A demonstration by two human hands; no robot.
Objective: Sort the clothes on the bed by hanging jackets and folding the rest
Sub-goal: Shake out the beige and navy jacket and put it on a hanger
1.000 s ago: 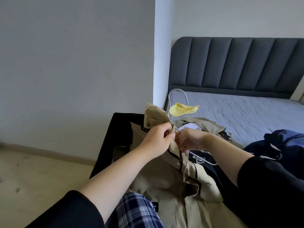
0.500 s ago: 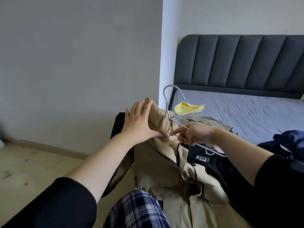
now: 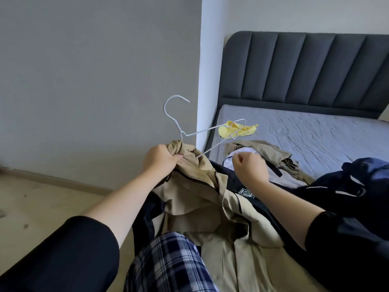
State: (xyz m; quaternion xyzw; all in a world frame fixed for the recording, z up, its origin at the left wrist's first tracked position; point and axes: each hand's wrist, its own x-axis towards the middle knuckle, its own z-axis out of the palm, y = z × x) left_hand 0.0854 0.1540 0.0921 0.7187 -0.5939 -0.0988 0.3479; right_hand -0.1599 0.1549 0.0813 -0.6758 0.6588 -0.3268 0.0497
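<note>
Head view is showing two hands working over one tan jacket point(image 3: 195, 190), which is lying at the foot corner of the bed point(image 3: 315, 133) and spilling over its edge toward the person's plaid trousers point(image 3: 168, 262). The left hand point(image 3: 161, 160) is gripping the bunched collar of this jacket, fingers curled round the cloth. One white wire hanger point(image 3: 210, 128) is rising out of that collar: its hook is standing above the jacket, one arm is sticking out sideways in the air, and the other end is disappearing into the fabric. The right hand point(image 3: 249, 167) is hovering just to the right of the jacket's collar, apart from the hanger, fingers clenched with nothing showing in them.

Beyond the jacket, a second tan garment point(image 3: 271, 152) with a white lining is lying crumpled on the mattress. Further beyond the jacket, one small yellow piece of clothing point(image 3: 237, 129) is resting near the mattress corner. To the right of the jacket, one dark blue garment point(image 3: 362, 178) is sitting in a heap. One padded grey headboard point(image 3: 305, 68) is standing far behind the jacket.
</note>
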